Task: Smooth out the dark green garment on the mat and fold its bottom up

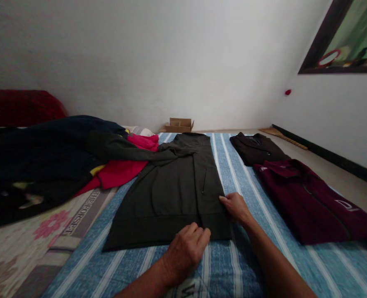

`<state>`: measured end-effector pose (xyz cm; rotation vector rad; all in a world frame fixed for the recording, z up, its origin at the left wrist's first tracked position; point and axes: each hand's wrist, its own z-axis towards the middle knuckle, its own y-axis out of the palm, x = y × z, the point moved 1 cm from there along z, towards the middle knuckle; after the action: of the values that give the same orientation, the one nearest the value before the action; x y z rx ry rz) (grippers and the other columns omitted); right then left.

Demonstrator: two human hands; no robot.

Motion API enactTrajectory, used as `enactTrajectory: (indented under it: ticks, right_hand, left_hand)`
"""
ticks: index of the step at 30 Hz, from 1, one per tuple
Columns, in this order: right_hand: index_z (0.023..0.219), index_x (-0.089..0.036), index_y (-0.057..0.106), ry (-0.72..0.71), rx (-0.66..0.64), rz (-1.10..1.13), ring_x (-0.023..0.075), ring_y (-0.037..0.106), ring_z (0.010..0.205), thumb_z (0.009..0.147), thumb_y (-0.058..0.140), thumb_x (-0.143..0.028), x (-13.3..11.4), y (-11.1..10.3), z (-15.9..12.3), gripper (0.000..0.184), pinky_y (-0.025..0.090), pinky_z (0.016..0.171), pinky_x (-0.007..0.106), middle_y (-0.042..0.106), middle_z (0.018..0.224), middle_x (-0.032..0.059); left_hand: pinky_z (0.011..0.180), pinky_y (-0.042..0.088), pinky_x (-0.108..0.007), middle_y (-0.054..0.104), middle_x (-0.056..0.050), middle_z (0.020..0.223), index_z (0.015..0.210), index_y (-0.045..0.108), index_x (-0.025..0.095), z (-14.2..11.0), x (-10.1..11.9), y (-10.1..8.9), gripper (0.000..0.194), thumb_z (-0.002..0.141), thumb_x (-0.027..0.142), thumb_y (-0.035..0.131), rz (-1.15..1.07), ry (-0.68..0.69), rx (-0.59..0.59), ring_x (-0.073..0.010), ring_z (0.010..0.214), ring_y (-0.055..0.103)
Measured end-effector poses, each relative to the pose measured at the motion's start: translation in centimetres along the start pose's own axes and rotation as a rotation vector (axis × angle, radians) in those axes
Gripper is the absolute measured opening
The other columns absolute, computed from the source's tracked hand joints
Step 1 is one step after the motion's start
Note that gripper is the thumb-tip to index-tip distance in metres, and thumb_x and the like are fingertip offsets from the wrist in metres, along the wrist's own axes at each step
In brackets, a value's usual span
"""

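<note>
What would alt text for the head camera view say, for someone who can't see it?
Two bare hands, left and right, touch the hem and side edge of a dark jacket spread on a blue striped cloth. Folded maroon and dark brown garments lie to the right, piled dark clothes to the left.

Open striped sheet (pixel 245 180) between dark jacket (pixel 171 190) and 2 folded garments (pixel 314 207), clothes heap (pixel 53 145) as left-side barrier
</note>
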<state>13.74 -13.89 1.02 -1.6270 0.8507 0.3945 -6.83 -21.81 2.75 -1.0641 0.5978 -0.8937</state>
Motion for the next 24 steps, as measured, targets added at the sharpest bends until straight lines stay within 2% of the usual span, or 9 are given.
enactTrajectory:
  ticks: [4,7,9,11,14,17,20,22,24]
  right_hand:
    - [0.055,-0.018,0.057,-0.028,0.058,-0.155,0.0226,0.064,0.072,0.084,0.052,-0.044,-0.5,-0.6,-0.8,0.039,0.039,0.056,0.025,0.065,0.067,0.0111]
    - [0.075,-0.018,0.063,-0.077,0.153,-0.287,0.0246,0.064,0.081,0.087,0.05,-0.044,-0.6,-0.9,-2.1,0.031,0.042,0.064,0.029,0.066,0.079,0.0124]
    - [0.087,-0.019,0.063,-0.286,0.208,-0.399,0.0233,0.063,0.084,0.089,0.048,-0.038,-0.5,-0.8,-3.5,0.024,0.044,0.071,0.031,0.066,0.085,0.0109]
    - [0.095,-0.019,0.063,-0.625,0.198,-0.455,0.0237,0.06,0.095,0.089,0.049,-0.034,-0.3,-0.1,-5.1,0.021,0.044,0.084,0.035,0.065,0.099,0.0108]
    - [0.116,-0.017,0.058,-0.944,0.132,-0.435,0.0268,0.045,0.122,0.088,0.051,-0.035,0.3,1.5,-6.9,0.033,0.033,0.104,0.043,0.054,0.128,0.0117]
    - [0.135,-0.014,0.043,-0.961,0.103,-0.471,0.0277,0.03,0.134,0.091,0.047,-0.04,0.9,2.7,-7.5,0.051,0.026,0.109,0.047,0.04,0.141,0.0141]
    - [0.14,-0.011,0.034,-0.986,0.064,-0.501,0.0296,0.024,0.136,0.089,0.046,-0.05,1.1,2.9,-7.5,0.065,0.026,0.109,0.05,0.033,0.144,0.0186]
    - [0.139,-0.011,0.035,-1.029,0.067,-0.496,0.0307,0.023,0.136,0.086,0.05,-0.054,1.1,2.6,-7.6,0.071,0.026,0.108,0.052,0.034,0.143,0.0202]
    - [0.134,-0.012,0.043,-1.092,0.097,-0.48,0.0307,0.025,0.135,0.085,0.053,-0.049,1.0,2.3,-8.0,0.062,0.026,0.108,0.052,0.037,0.141,0.0196]
  left_hand:
    - [0.059,0.04,-0.027,0.053,-0.004,0.072,0.081,0.05,0.017,0.0,-0.3,-0.5,0.022,0.088,0.007,0.032,-0.044,0.02,-0.023,-0.0159,0.065,0.046]
    - [0.058,0.039,-0.027,0.052,-0.004,0.071,0.079,0.05,0.017,-0.2,-0.3,-0.6,0.025,0.089,0.007,0.029,-0.07,0.017,-0.02,-0.0157,0.064,0.045]
    - [0.058,0.038,-0.027,0.052,-0.003,0.071,0.079,0.05,0.017,-0.3,-0.3,-0.6,0.027,0.09,0.008,0.027,-0.093,0.016,-0.019,-0.0154,0.065,0.045]
    - [0.059,0.038,-0.027,0.052,-0.003,0.071,0.079,0.051,0.017,-0.6,-0.4,-0.5,0.028,0.092,0.01,0.026,-0.116,0.024,-0.013,-0.0152,0.065,0.045]
    - [0.059,0.037,-0.027,0.052,-0.003,0.069,0.077,0.05,0.017,-1.0,-0.5,-0.2,0.028,0.093,0.013,0.027,-0.143,0.031,0.009,-0.0149,0.064,0.044]
    - [0.062,0.04,-0.028,0.054,-0.003,0.071,0.078,0.05,0.017,-1.3,-0.6,-0.2,0.027,0.093,0.014,0.028,-0.185,0.028,0.02,-0.0153,0.067,0.046]
    - [0.068,0.043,-0.028,0.057,-0.004,0.076,0.086,0.052,0.017,-1.4,-0.9,-0.6,0.026,0.092,0.012,0.028,-0.213,0.012,0.02,-0.016,0.073,0.049]
    - [0.071,0.045,-0.029,0.058,-0.006,0.081,0.09,0.053,0.017,-1.5,-1.1,-0.9,0.025,0.091,0.011,0.028,-0.196,-0.011,0.022,-0.0169,0.077,0.051]
    - [0.073,0.046,-0.031,0.058,-0.007,0.087,0.093,0.053,0.017,-1.6,-1.2,-1.2,0.024,0.088,0.009,0.03,-0.16,-0.034,0.028,-0.018,0.082,0.052]
